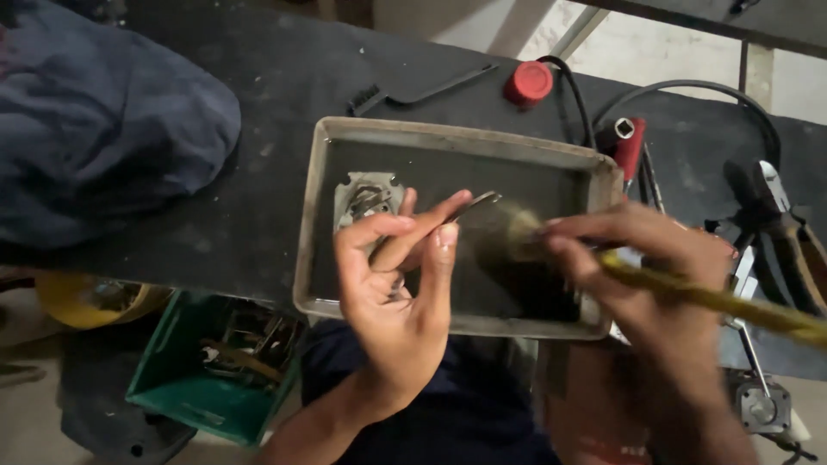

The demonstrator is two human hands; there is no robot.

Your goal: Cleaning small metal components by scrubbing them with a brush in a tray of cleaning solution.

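Head view: over a metal tray (320, 215) of dark liquid on a black surface (258, 95), the left hand (398, 293) pinches a thin metal strip (472, 205) between thumb and fingers, while the right hand (642, 267) grips a yellow-handled brush (517, 234), bristles against the strip. A small metal part (369, 198) lies in the tray; a blue cloth (95, 112) rests left.

Both forearms are left bare, with no sleeve, glove, watch or ring to be seen on the left hand (398, 284) or the right hand (642, 275). The nails are kept short. Below the arms, dark navy clothing (448, 405) is worn (its cut is hidden by shadow and blur).
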